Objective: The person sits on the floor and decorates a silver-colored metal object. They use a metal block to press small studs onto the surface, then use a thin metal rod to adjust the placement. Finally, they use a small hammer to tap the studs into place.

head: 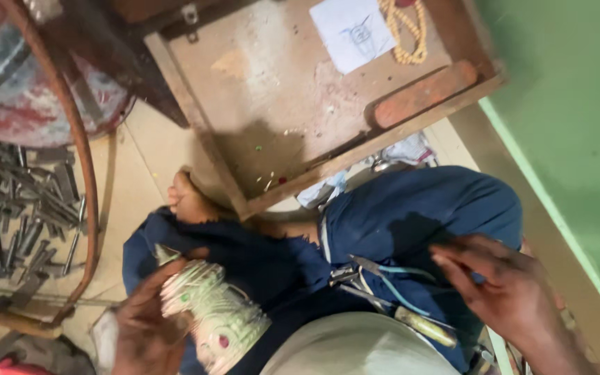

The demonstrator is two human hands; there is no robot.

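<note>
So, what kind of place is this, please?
Probably a small craft workshop, worked at floor level. The left hand holds a pale ornamented piece; pliers lie on the lap, beside a low wooden work board and a pile of metal pieces.

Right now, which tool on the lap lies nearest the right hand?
The blue-handled pliers; their handles reach toward the right hand, while the yellow-handled tool lies lower.
</note>
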